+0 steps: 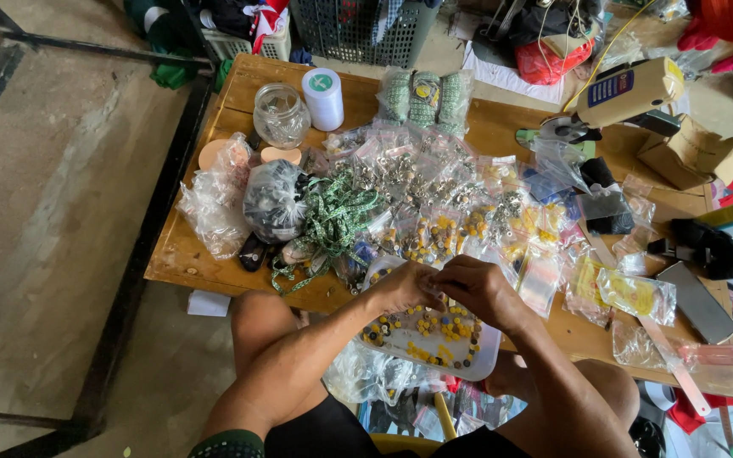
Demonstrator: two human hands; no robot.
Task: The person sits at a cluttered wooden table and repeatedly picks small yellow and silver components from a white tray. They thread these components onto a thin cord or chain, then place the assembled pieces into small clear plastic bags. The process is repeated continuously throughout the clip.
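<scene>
head view: both hands meet over the near edge of the table. left hand [402, 288] and right hand [478, 288] touch fingertip to fingertip, fingers curled tight and pinched on something small between them; too small and too hidden to tell what it is. they hover just above a shallow white tray [487, 354] resting at the table's near edge, partly over the person's lap.

progress, as a judgement: the tray holds a scatter of yellow and dark beads [424, 327] loose in it, thin spread, plenty of bare tray showing. no finished piece is visible anywhere, so the work looks early or mid-way; most stock is still bagged.

surface: wooden table [187, 254], crowded. just beyond the hands, small clear bags of metal bits and yellow beads [434, 222]. left of those, a tangle of green patterned ribbon [332, 216] and a dark filled bag [271, 199]. far left, a glass jar [281, 114] beside a white spool [323, 98]. far right, a yellow-bodied power tool [625, 92] and a cardboard box [696, 153]. near right, a pink-handled strip tool [680, 373].

room: bare concrete floor [53, 187] on the left, plastic baskets [358, 30] and heaped cloth beyond the table's far edge.
</scene>
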